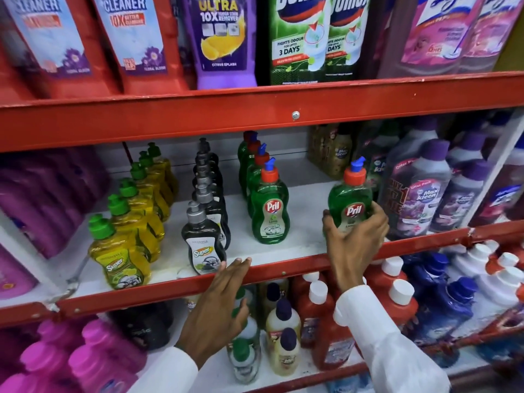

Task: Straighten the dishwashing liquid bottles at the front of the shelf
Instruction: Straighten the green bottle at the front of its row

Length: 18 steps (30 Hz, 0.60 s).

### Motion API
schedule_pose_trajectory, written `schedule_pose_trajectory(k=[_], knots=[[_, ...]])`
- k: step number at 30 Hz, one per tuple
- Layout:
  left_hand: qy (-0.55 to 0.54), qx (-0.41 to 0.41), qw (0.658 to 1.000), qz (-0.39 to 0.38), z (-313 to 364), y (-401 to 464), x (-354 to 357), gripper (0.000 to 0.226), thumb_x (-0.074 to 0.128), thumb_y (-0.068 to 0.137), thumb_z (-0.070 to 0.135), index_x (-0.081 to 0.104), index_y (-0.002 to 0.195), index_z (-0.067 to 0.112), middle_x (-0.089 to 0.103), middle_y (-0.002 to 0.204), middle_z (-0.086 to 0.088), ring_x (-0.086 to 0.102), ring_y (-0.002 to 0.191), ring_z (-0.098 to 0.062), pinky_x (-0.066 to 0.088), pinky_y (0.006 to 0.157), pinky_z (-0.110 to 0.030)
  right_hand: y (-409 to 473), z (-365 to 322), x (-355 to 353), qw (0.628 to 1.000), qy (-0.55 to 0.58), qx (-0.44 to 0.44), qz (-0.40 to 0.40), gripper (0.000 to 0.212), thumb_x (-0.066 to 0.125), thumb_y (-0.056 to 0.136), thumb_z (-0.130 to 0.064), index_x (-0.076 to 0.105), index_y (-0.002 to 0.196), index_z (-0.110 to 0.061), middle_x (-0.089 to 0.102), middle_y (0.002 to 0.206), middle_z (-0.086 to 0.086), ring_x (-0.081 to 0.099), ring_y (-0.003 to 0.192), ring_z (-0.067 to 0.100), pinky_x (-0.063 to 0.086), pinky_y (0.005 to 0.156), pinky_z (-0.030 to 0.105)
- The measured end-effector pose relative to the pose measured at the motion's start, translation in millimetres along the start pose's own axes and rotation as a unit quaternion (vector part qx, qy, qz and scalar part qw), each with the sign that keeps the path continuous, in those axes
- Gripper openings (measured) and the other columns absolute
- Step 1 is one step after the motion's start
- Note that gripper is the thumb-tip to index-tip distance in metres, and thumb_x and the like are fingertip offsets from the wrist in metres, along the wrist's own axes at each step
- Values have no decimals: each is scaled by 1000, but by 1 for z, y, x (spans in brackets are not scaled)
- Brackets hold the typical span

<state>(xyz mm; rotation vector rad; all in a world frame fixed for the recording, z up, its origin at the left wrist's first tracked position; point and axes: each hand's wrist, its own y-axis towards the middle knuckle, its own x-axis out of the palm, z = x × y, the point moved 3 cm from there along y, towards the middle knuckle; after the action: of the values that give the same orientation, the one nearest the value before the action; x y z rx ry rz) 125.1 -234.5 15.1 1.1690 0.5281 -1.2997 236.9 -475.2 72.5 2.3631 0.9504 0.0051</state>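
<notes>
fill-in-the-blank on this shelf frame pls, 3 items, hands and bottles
1. The right hand grips a green bottle with a ____ cap.
2. The left hand rests open by the ____ bottle.
3. The yellow bottles have ____ caps.

Missing words: red; black; green

Upright green Pril bottle (350, 204), seemingly lifted.

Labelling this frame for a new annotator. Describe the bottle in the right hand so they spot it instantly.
On the middle red shelf, look right of the green Pril row, beside the purple-capped bottles. The held Pril bottle is green with a red cap and blue spout. Unlike the others, it stands alone, gripped low by the right hand.
</notes>
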Motion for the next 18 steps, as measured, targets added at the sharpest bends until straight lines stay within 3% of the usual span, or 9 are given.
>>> schedule_pose_trajectory(k=[8, 14, 18], knots=[[-30, -9, 999, 4, -3, -1, -6, 71, 58, 90, 24, 19, 148, 34, 29, 157, 8, 8, 143, -4, 17, 117, -24, -63, -59, 21, 990, 34, -43, -132, 84, 84, 66, -46, 40, 127, -9, 52, 123, 9, 48, 116, 25, 46, 101, 47], [-26, -13, 1000, 8, -2, -5, -5, 72, 56, 91, 24, 14, 148, 38, 21, 159, 12, 3, 143, 0, 6, 110, -9, -70, -68, 39, 988, 18, -39, -146, 82, 83, 65, -54, 42, 122, -11, 54, 118, 8, 51, 111, 25, 50, 95, 47], [-32, -19, 999, 23, 0, -3, -3, 69, 57, 90, 26, 19, 146, 38, 26, 158, 10, 6, 141, 1, 9, 112, -12, -65, -67, 45, 987, 15, -32, -155, 82, 83, 65, -55, 42, 121, -11, 53, 117, 8, 51, 110, 25, 52, 94, 47]])
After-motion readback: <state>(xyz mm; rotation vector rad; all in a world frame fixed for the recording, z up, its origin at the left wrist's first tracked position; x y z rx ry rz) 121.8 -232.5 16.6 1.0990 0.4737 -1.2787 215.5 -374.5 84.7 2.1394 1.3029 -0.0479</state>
